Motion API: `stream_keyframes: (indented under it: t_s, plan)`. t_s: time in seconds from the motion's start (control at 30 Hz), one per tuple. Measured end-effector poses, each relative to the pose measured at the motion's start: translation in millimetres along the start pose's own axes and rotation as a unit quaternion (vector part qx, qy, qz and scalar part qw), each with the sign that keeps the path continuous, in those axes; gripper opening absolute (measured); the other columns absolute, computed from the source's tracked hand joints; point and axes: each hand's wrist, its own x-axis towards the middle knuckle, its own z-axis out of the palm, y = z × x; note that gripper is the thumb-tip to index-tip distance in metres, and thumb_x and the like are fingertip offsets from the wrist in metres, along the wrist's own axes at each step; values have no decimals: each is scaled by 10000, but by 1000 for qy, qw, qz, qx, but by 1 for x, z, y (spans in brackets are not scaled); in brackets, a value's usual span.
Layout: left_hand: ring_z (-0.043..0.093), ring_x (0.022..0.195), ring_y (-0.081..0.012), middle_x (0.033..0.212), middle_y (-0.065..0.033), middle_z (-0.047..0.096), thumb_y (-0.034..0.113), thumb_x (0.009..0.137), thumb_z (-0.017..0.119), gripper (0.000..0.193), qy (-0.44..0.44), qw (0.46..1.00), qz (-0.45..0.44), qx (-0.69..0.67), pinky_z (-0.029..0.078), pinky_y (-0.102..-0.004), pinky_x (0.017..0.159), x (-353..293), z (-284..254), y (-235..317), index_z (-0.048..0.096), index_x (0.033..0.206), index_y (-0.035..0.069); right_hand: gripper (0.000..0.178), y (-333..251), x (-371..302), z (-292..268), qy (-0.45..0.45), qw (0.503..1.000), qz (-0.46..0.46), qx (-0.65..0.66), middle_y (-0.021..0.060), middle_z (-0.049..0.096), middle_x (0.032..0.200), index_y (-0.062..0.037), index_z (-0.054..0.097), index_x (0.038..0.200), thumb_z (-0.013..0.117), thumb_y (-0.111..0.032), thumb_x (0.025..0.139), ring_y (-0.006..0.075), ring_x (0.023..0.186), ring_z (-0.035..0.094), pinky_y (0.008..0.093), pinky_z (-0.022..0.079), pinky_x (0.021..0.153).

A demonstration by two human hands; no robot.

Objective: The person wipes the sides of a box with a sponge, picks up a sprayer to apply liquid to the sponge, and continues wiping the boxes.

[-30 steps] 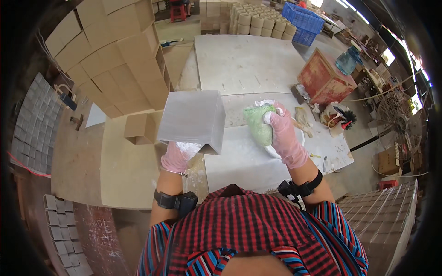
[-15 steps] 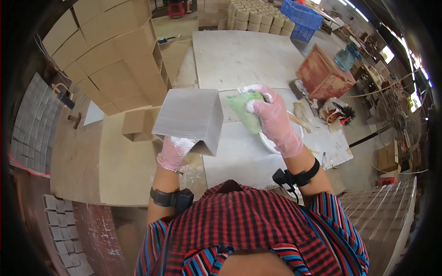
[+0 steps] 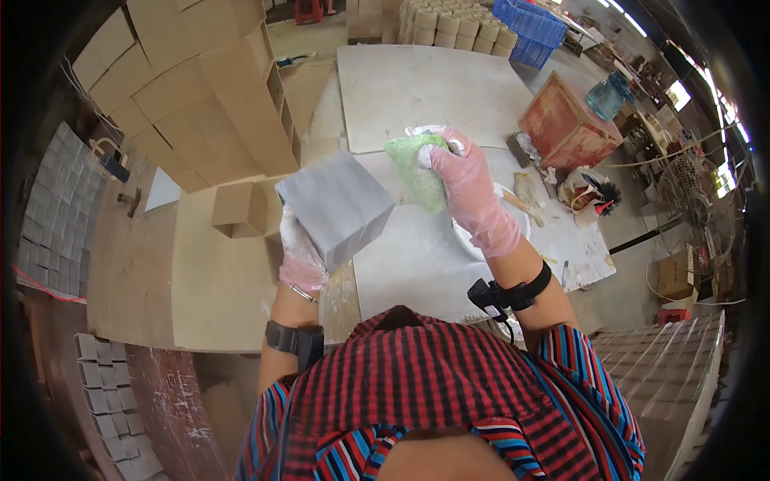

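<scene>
My left hand [image 3: 301,255], in a pink glove smeared white, grips a grey box [image 3: 335,204] at its left side. The box hangs tilted above the table; some of that hand's fingers are hidden by it. A crumpled green sponge or pad [image 3: 419,170], flecked white, is squeezed in my right hand [image 3: 468,186], which wears a pink glove too. The pad is apart from the box, to its upper right. Beneath my right wrist sits a white bowl [image 3: 465,240], partly hidden, with a wooden-handled tool [image 3: 523,206] at its far side.
Brown cardboard boxes [image 3: 200,96] are stacked high at the far left, and a small open one [image 3: 239,210] stands on the table [image 3: 216,297]. A red wooden box [image 3: 565,124] with a blue jug [image 3: 608,96] is at right, near a standing fan [image 3: 696,196].
The grey box has turned and tilted in my left hand, which has shifted to its left side. My right hand, with the green pad, has moved slightly up and left.
</scene>
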Motion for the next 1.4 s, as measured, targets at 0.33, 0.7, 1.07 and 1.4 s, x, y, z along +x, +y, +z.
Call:
stream_keyframes:
  t_s: [0.33, 0.7, 1.07, 1.4]
  plan:
    - [522, 1090, -292, 1211, -139, 513, 280, 926, 409, 414, 8, 997, -73, -11, 464, -411, 907, 7, 7, -4, 440, 1232, 3, 304, 51, -7, 5, 50, 967, 40, 245, 50, 599, 963, -28, 538, 1102, 582, -209, 861, 111, 852, 576, 243, 481, 732]
    - [499, 1125, -235, 1226, -110, 511, 303, 931, 408, 446, -49, 934, 49, 349, 423, -353, 952, -4, 4, -5, 407, 1278, 23, 440, 30, 0, 14, 74, 952, 77, 288, 44, 569, 1045, -94, 505, 1158, 527, -423, 868, 160, 933, 563, 302, 472, 779]
    - [518, 1104, -273, 1244, -137, 502, 398, 927, 352, 497, -43, 997, -67, 12, 421, -399, 955, 5, 13, 0, 472, 1225, 19, 229, -6, 10, 19, -21, 945, -182, -271, 74, 607, 961, -79, 611, 1008, 586, -209, 822, 214, 896, 569, 306, 446, 793]
    - [548, 1065, -258, 1192, -127, 540, 390, 926, 370, 475, -70, 995, -69, -3, 456, -384, 916, 12, 13, -16, 476, 1219, 32, 293, 22, 16, 44, -101, 764, -364, -522, 27, 595, 895, -161, 646, 942, 694, -306, 692, 219, 886, 541, 325, 464, 750]
